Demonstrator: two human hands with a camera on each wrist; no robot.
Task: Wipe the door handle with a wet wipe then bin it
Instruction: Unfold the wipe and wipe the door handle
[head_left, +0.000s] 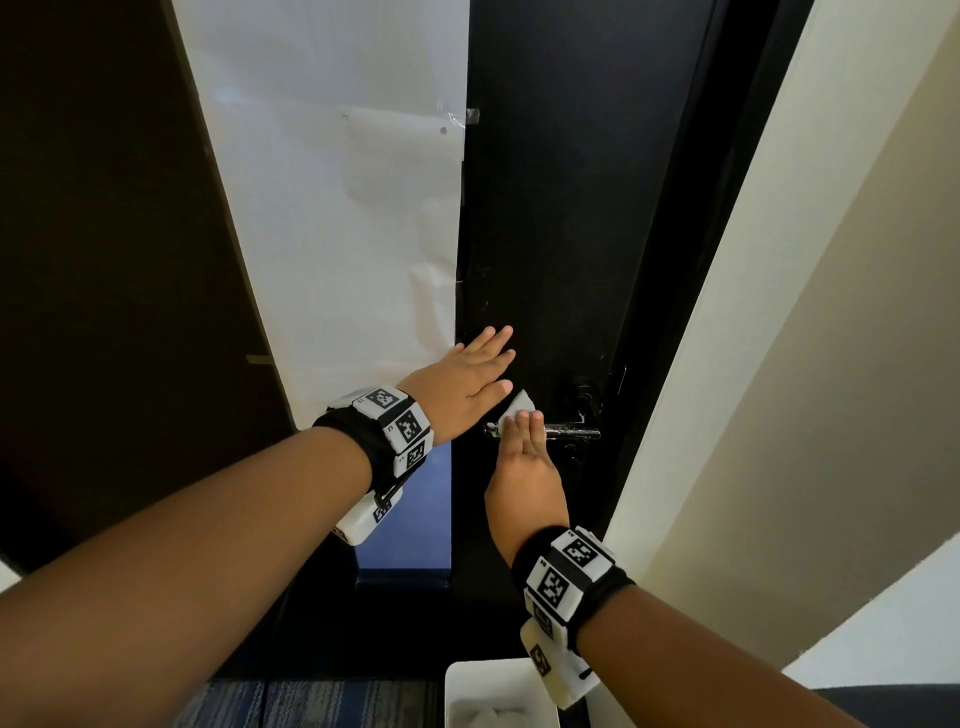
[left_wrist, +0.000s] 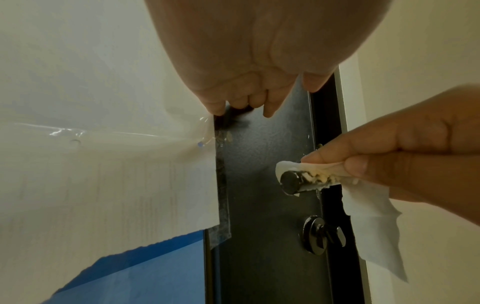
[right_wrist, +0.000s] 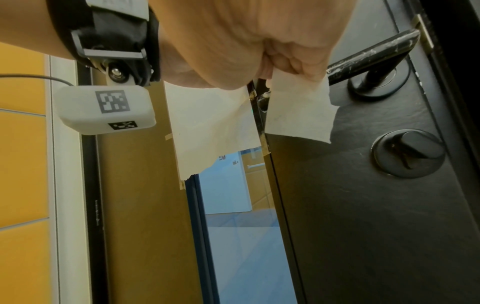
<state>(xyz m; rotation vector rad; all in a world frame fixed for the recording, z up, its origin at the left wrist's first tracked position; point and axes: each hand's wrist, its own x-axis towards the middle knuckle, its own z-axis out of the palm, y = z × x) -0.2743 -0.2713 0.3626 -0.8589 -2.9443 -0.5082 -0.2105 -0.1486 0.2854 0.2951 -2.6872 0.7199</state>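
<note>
A black lever door handle (head_left: 569, 431) (right_wrist: 374, 52) sticks out from the black door (head_left: 545, 208). My right hand (head_left: 522, 462) grips a white wet wipe (head_left: 519, 405) (left_wrist: 369, 211) (right_wrist: 298, 115) wrapped round the handle's free end (left_wrist: 289, 183). A loose flap of the wipe hangs below the hand. My left hand (head_left: 467, 379) (left_wrist: 249, 82) lies flat with straight fingers on the door, up and to the left of the handle. A white bin (head_left: 498, 691) stands on the floor below the handle, with white crumpled material inside.
White paper (head_left: 337, 208) is taped over the door's glass panel; blue shows through the uncovered strip (head_left: 421, 514) below it. A round thumb-turn lock (left_wrist: 322, 234) (right_wrist: 407, 153) sits under the handle. A cream wall (head_left: 805, 312) flanks the door on the right. Blue carpet (head_left: 311, 704) covers the floor.
</note>
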